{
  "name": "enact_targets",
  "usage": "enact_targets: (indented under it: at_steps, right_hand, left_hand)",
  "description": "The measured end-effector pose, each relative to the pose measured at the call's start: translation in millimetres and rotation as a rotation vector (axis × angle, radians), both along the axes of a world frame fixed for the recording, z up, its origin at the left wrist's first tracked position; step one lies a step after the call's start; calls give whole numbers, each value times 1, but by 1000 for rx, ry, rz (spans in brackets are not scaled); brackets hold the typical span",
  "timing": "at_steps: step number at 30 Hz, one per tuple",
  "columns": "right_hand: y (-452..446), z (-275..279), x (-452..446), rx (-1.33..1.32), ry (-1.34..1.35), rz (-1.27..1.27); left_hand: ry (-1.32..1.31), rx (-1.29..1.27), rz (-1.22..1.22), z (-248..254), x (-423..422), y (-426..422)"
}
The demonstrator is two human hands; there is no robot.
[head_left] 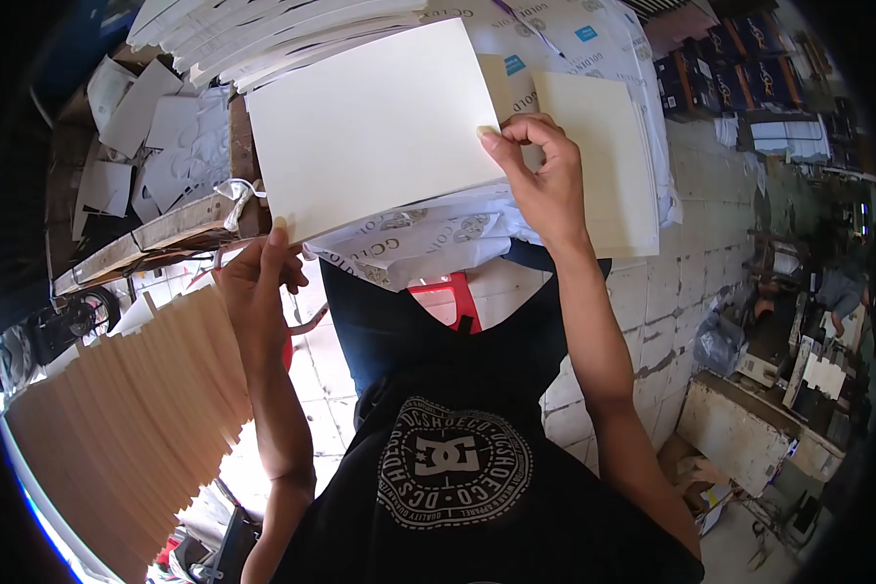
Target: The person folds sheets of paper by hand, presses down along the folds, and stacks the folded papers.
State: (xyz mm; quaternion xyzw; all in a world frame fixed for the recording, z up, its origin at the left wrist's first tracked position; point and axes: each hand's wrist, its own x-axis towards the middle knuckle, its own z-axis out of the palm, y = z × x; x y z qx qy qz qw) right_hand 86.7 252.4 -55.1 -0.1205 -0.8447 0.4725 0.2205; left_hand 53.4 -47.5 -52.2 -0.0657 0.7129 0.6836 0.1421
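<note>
Both hands were on the cream sheet (375, 127), which lay at centre over the worktop, tilted so its right end pointed a bit farther away. Couldn't tell if it was one layer or several.

Left hand (263, 273): clamped on the sheet's near left corner, thumb on top, fingers below the edge. Right hand (545, 170): pinched on the sheet's right edge toward the near corner, thumb on the face, index finger curled in at the edge, other fingers bent.

Under the sheet: printed wrapping paper (428, 243), creased along the near side. Just right of the right hand: cream sheet pile (594, 165), on the same paper. Far side: a pen-like item (530, 29) and a blue label (586, 33). Far left: fanned white stack (282, 39), running behind the sheet.

Left of the sheet: wooden bin (156, 229) with paper scraps (131, 117) in it. Near left, beside the left forearm: tall stack of brownish sheets (127, 419). Red stool (462, 292) showed between the person's legs, below the worktop. Far right: dark blue boxes (730, 58). Right, on the floor side: clear plastic bag (718, 341).
</note>
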Motion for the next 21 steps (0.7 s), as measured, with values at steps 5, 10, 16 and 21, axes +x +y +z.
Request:
enact_targets:
  at_steps: [5,10,16,21]
  right_hand:
    - [-1,1,0,-3,9,-4]
    - [0,0,1,37,4,-6]
    - [-70,40,22,541,-77,-32]
    - [-137,8,29,541,-110,355]
  left_hand:
    - [2,-1,11,2,1,2]
    - [7,28,12,0,1,2]
    - [30,9,39,-1,2,5]
    - [71,1,-37,-14,0,-3]
